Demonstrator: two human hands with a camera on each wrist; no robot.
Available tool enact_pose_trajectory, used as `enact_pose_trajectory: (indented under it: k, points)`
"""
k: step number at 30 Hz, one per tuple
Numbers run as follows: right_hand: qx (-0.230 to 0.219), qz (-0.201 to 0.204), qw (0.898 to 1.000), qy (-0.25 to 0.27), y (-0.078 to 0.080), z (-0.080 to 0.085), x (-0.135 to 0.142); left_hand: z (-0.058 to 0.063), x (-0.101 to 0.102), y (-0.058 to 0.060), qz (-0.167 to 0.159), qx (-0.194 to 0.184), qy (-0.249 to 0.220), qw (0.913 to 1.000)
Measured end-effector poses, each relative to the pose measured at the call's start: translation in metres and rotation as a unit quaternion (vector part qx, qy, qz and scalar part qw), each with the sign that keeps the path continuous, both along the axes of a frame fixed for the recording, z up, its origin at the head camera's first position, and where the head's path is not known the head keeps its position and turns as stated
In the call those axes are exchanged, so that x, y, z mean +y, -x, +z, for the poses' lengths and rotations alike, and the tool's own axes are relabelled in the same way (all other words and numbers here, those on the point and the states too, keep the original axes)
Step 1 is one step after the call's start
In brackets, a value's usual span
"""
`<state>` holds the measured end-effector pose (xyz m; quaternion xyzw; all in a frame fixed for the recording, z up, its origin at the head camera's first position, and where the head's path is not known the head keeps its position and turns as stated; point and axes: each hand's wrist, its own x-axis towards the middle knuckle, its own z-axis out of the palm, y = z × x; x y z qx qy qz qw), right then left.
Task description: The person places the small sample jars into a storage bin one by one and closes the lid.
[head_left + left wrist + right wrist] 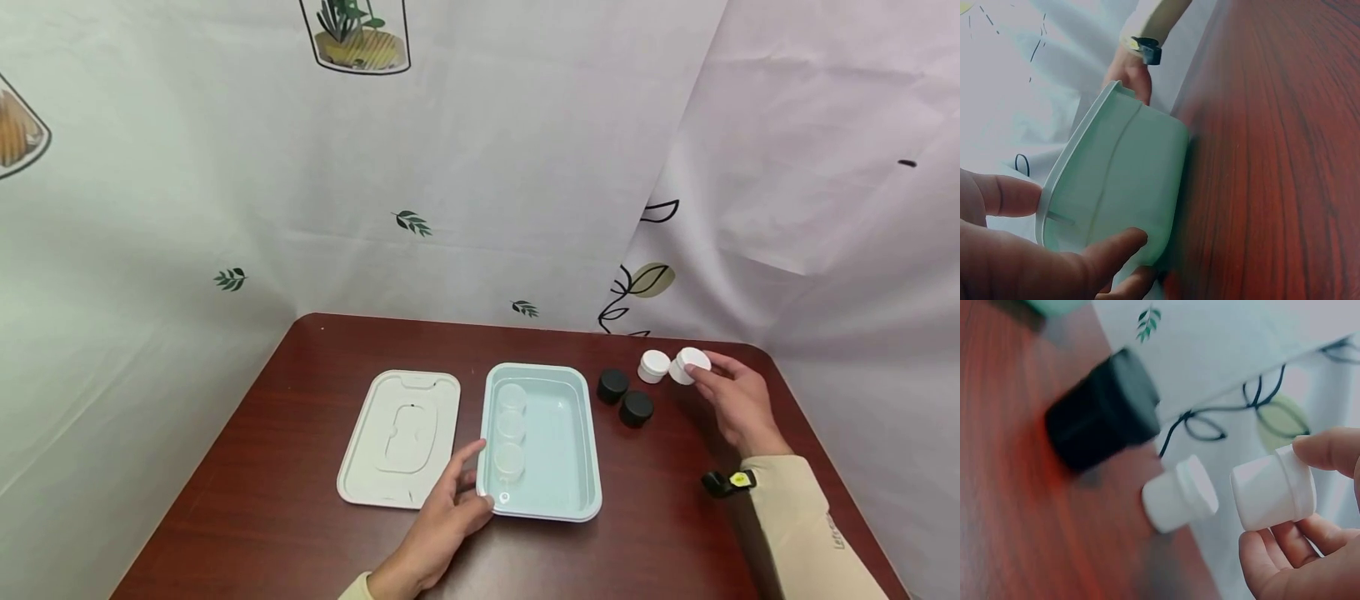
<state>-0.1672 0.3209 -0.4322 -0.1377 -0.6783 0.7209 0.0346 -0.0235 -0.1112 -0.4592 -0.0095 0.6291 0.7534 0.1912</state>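
My right hand (pixel 738 404) pinches a small white screw-top jar (pixel 1266 490) between thumb and fingers. A second white jar (pixel 653 367) stands just left of it. Two black lidded jars (pixel 613 385) are between the white ones and a pale blue tray (pixel 558 450). My left hand (pixel 447 521) rests at the tray's near left corner, one finger at the rim and others against the outer wall in the left wrist view. Inside the tray, three translucent round jars (pixel 511 425) form a row along the left side.
A flat white lid (pixel 408 437) with a recessed centre lies left of the tray on the dark red wooden table (pixel 247 467). Printed cloth (pixel 465 167) hangs behind and at both sides of the table. The white jars stand near the table's far right corner.
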Motion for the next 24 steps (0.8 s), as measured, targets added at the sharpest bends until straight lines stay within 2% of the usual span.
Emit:
enact_pose_trajectory:
  k: [7, 12, 18, 24]
  points:
    - [0.051, 0.04, 0.998, 0.025, -0.006, 0.024, -0.017, 0.0, -0.001, 0.001, 0.0, 0.001, -0.003, 1.0]
    - [0.072, 0.072, 0.995, 0.014, -0.013, 0.038, -0.036, 0.0, -0.002, 0.001, 0.0, 0.001, -0.008, 1.0]
    - [0.077, 0.122, 0.988, -0.06, -0.027, 0.047, -0.06, -0.003, -0.002, 0.001, -0.003, -0.001, -0.012, 0.9999]
    - [0.071, 0.171, 0.973, -0.136, -0.042, 0.052, -0.089, -0.004, -0.002, 0.001, -0.007, 0.002, -0.012, 0.9999]
